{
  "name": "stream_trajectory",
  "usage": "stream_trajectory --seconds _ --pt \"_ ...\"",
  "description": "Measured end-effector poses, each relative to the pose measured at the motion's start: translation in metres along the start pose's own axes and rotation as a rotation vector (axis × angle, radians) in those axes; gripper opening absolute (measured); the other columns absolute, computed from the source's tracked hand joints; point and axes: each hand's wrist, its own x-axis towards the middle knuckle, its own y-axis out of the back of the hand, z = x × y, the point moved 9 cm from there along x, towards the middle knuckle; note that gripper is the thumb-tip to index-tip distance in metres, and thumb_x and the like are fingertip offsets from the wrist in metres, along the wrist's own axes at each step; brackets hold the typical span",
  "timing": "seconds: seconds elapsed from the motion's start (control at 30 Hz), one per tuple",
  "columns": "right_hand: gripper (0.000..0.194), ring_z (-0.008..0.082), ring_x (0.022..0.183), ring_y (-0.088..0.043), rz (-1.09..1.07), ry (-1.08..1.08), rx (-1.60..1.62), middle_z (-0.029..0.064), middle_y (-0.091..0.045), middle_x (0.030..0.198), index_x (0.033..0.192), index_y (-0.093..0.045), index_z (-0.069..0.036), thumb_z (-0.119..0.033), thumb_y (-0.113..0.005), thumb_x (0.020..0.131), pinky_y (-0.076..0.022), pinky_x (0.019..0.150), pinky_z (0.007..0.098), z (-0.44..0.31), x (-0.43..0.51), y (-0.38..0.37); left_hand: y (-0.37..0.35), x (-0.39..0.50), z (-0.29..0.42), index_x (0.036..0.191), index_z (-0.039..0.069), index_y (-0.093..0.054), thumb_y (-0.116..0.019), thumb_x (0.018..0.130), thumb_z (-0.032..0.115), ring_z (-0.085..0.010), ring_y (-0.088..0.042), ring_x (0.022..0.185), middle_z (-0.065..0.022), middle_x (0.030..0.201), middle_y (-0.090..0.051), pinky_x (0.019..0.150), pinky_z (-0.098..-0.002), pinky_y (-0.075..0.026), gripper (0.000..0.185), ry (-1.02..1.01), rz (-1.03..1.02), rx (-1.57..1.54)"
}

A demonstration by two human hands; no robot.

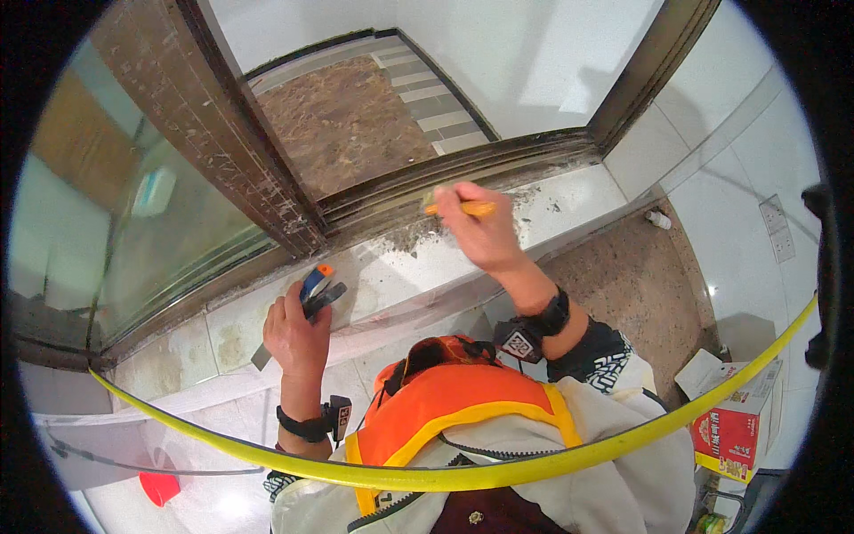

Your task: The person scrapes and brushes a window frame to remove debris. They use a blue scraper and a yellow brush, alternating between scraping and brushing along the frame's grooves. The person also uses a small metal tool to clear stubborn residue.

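Note:
My right hand point(479, 230) grips a brush by its orange handle point(479, 209), its bristles close to the dirty sliding-window track point(400, 193). Dark debris point(408, 240) lies scattered on the white tiled sill point(400, 277) under and beside that hand. Over the sill's left part, my left hand point(299, 327) is closed around a flat metal scraper blade point(262, 357) and a tool with a blue and orange handle point(316, 279). Fingers hide part of both tools, so their exact shapes cannot be told.
A brown window frame post point(220, 127), with worn spots, rises left of the opening, beside a glass pane point(173, 213). A red and white cardboard box point(730, 427) stands at lower right, a red bucket point(160, 488) at lower left. A white bottle point(659, 219) lies near the right wall.

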Motion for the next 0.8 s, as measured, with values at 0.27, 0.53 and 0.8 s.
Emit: stream_trajectory --seconds 0.27,0.53,0.8 --pt "0.021 0.0037 0.062 -0.048 -0.109 -0.008 0.263 -0.0008 -0.056 0.064 0.081 -0.061 0.0 -0.016 -0.057 0.093 -0.0396 0.054 0.0216 -0.009 -0.01 -0.031 -0.004 0.005 -0.021 0.103 0.006 -0.062 -0.075 0.066 0.016 -0.0312 -0.058 0.078 -0.0098 0.083 -0.06 0.068 -0.0423 -0.047 0.04 0.084 -0.167 0.067" --pt "0.017 0.0044 0.063 -0.049 -0.201 -0.009 0.256 -0.0017 -0.058 0.069 0.086 -0.065 -0.003 -0.019 -0.06 0.092 -0.0417 0.056 0.022 -0.013 -0.012 -0.045 0.005 0.002 -0.032 0.103 0.005 -0.063 -0.076 0.066 0.016 -0.0329 -0.058 0.081 -0.0125 0.086 -0.061 0.07 -0.0425 -0.047 0.041 0.118 -0.016 0.089" --pt "0.04 0.0061 0.054 -0.048 0.274 -0.155 -0.187 0.0003 -0.054 0.056 0.07 -0.063 -0.003 -0.035 -0.058 0.093 -0.0398 0.049 0.0249 0.067 0.023 0.152 0.008 0.003 -0.029 0.098 0.005 -0.066 -0.074 0.072 0.02 -0.0321 -0.06 0.076 -0.0114 0.081 -0.061 0.065 -0.0415 -0.048 0.031 0.097 0.025 0.072"
